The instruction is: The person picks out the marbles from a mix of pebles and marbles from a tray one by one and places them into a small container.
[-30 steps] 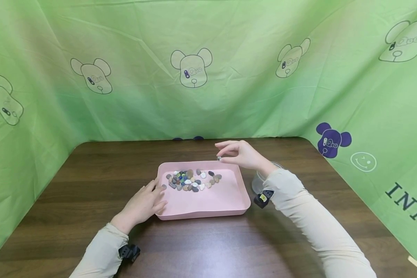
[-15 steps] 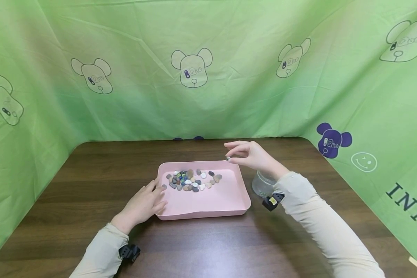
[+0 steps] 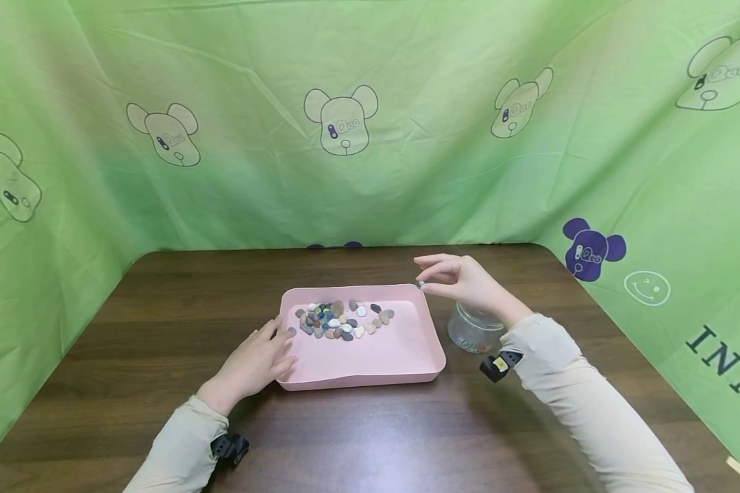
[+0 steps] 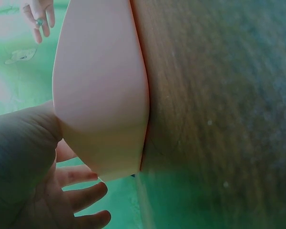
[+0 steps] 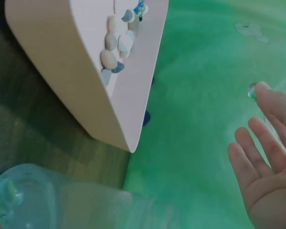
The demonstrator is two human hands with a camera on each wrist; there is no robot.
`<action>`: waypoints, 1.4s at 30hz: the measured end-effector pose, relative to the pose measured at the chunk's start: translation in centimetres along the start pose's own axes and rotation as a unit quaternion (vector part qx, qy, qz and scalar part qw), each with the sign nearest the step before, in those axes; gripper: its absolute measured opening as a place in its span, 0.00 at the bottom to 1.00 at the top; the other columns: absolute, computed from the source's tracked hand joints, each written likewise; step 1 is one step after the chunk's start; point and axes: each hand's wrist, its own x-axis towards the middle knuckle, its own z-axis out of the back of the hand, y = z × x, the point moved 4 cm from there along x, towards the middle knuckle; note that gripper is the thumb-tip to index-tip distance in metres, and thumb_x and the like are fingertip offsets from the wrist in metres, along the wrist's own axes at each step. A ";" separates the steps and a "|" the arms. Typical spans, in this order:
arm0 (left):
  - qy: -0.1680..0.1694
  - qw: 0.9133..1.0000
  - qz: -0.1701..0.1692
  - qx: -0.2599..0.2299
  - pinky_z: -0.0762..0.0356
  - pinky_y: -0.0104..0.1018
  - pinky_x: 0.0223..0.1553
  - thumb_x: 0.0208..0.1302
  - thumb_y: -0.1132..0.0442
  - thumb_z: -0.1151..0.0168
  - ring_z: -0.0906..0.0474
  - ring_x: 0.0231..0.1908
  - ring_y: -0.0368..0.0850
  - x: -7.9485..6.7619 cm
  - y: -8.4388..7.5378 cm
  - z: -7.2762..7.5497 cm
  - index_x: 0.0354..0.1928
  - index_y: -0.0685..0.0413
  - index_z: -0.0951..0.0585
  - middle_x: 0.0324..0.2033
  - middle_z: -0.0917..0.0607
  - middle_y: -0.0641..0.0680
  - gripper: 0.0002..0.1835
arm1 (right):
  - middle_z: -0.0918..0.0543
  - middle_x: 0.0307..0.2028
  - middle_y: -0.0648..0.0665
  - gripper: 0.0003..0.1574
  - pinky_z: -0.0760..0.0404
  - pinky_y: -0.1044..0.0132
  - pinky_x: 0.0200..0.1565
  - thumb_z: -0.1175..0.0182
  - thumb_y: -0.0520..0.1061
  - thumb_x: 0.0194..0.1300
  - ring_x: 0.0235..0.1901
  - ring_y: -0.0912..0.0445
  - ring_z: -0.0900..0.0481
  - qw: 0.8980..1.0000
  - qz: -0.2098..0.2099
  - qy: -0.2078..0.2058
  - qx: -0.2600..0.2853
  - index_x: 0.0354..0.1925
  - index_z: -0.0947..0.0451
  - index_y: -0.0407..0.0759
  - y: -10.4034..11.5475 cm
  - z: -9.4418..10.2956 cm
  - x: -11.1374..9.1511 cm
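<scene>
marble [image 3: 421, 284] pinched in right hand [image 3: 470, 282] between tips of thumb and finger, as suits something so small, near far right corner of pink tray [image 3: 379, 359]. left hand [image 3: 253, 359] laid spread at left rim, presumably for steadying; glass jar [image 3: 471, 334] just right of tray, within easy reach.

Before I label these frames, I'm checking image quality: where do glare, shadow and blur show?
Head: a pale glare patch on the table in front of the pink tray, and a soft dark shadow beside the right sleeve. Left wrist: a green cast, with the wood grain soft and streaky. Right wrist: the glass jar blurred toward its mouth.
</scene>
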 end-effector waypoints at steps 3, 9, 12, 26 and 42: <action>0.002 1.000 0.000 0.000 0.35 0.59 0.61 0.61 0.56 0.41 0.34 0.62 0.66 0.0 0.0 0.0 0.56 0.63 0.25 0.63 0.34 0.72 0.24 | 0.26 0.61 0.40 0.13 0.25 0.71 0.56 0.35 0.43 0.57 0.52 0.69 0.23 1.000 0.001 -0.007 -0.004 0.41 0.18 0.39 -0.3 0.3 -0.5; 0.003 1.000 0.001 -0.001 0.36 0.59 0.62 0.61 0.54 0.41 0.34 0.62 0.66 0.1 0.0 -0.1 0.57 0.62 0.25 0.63 0.34 0.71 0.25 | 0.26 0.59 0.35 0.15 0.23 0.73 0.53 0.36 0.40 0.57 0.48 0.76 0.24 0.999 0.015 -0.028 -0.003 0.41 0.19 0.31 -1.0 0.8 -1.5; 0.003 1.000 0.000 -0.001 0.35 0.59 0.62 0.61 0.54 0.41 0.34 0.62 0.66 0.1 0.0 -0.2 0.57 0.62 0.25 0.63 0.34 0.72 0.25 | 0.26 0.59 0.33 0.14 0.23 0.76 0.51 0.36 0.39 0.57 0.48 0.74 0.22 0.999 0.019 -0.037 -0.001 0.41 0.19 0.30 -1.3 1.0 -1.9; 0.011 1.000 0.006 -0.001 0.36 0.58 0.62 0.62 0.56 0.42 0.35 0.63 0.66 -0.1 0.0 0.0 0.57 0.62 0.25 0.64 0.34 0.71 0.24 | 0.23 0.57 0.37 0.11 0.25 0.80 0.51 0.36 0.40 0.58 0.50 0.77 0.26 0.997 0.021 -0.067 -0.026 0.39 0.18 0.35 -2.5 1.7 -3.8; 0.009 1.000 0.010 -0.006 0.36 0.59 0.62 0.62 0.54 0.42 0.35 0.63 0.66 0.1 0.2 -0.3 0.58 0.62 0.26 0.65 0.36 0.70 0.25 | 0.21 0.55 0.54 0.12 0.27 0.83 0.50 0.37 0.40 0.58 0.49 0.79 0.27 0.994 0.017 -0.105 -0.029 0.40 0.19 0.33 -3.1 2.6 -5.5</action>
